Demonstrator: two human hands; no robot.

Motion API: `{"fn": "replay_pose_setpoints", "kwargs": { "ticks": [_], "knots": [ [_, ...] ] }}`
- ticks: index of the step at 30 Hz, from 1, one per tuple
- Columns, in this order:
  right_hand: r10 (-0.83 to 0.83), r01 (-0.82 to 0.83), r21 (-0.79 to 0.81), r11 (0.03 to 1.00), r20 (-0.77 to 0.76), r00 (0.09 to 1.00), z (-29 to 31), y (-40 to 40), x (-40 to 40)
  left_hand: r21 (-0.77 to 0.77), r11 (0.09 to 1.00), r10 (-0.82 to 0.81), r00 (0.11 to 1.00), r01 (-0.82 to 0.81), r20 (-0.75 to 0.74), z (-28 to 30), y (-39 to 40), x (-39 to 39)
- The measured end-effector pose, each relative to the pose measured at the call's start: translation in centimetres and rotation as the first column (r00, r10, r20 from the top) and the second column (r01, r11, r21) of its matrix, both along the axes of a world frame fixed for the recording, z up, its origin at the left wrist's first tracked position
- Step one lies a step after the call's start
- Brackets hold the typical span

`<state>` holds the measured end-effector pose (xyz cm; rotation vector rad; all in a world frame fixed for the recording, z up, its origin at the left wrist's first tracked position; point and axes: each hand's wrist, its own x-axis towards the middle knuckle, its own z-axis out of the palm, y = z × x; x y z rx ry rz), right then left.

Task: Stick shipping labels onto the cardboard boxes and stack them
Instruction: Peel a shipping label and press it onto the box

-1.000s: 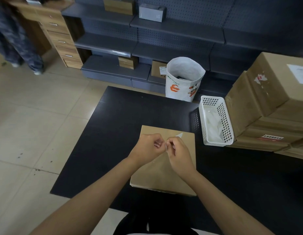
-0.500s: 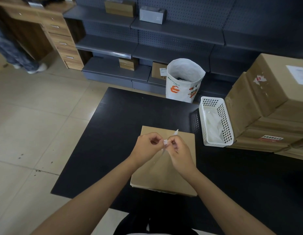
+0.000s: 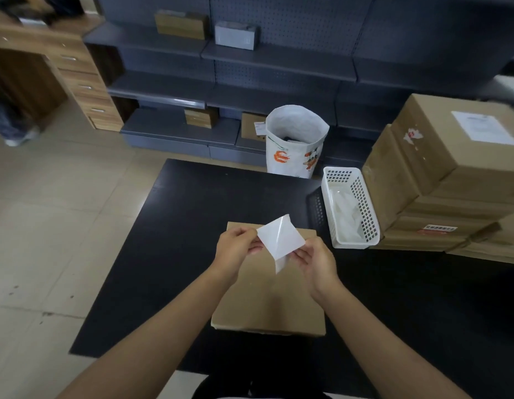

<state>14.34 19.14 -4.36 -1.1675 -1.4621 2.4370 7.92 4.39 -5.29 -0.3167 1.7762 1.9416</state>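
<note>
The hands have parted; left hand [image 3: 238,249] and right hand [image 3: 317,262] are pinching the label [image 3: 280,239], tilting ten-to-four above the box [image 3: 267,300].

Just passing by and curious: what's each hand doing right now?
Left hand: pinched shut on the shipping label, at its left edge.
Right hand: pinched shut on the label's lower right, peeling.

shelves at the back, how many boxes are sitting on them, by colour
brown boxes: 3
grey box: 1
total: 4
</note>
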Motion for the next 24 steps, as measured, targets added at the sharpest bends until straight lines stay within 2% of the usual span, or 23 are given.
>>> {"fn": "replay_pose_setpoints", "kwargs": {
  "ticks": [2,7,12,14,17,19,24],
  "knots": [
    [-0.048,0.046,-0.064,0.997,-0.017,0.999,0.2,0.3,0.2,0.051,0.999,-0.012,0.999,0.010,0.037,0.3,0.6,-0.2],
    [-0.079,0.077,-0.073,0.994,-0.024,0.997,0.3,0.6,0.1,0.081,0.997,-0.022,0.996,0.015,0.086,0.8,1.7,-0.7],
    [-0.257,0.245,-0.269,0.931,-0.009,0.966,-0.1,2.5,0.3,0.171,0.984,0.021,0.979,-0.056,0.203,0.6,1.7,-1.6],
    [-0.291,0.278,-0.259,0.925,-0.012,0.957,-0.3,3.8,0.7,0.148,0.984,0.071,0.978,-0.101,0.196,0.4,1.8,-2.4],
    [-0.208,0.203,-0.186,0.961,-0.007,0.978,-0.5,4.7,1.0,0.083,0.995,0.037,0.992,-0.047,0.119,0.9,2.9,-2.7],
    [-0.142,0.139,-0.194,0.971,-0.004,0.990,-0.4,4.5,0.6,0.078,0.997,0.004,0.995,-0.011,0.095,1.3,4.3,-2.4],
    [0.156,-0.154,-0.125,0.980,0.007,0.988,0.1,4.7,-0.8,0.057,0.992,-0.117,0.992,0.113,0.058,1.6,7.9,-1.4]
  ]
}}
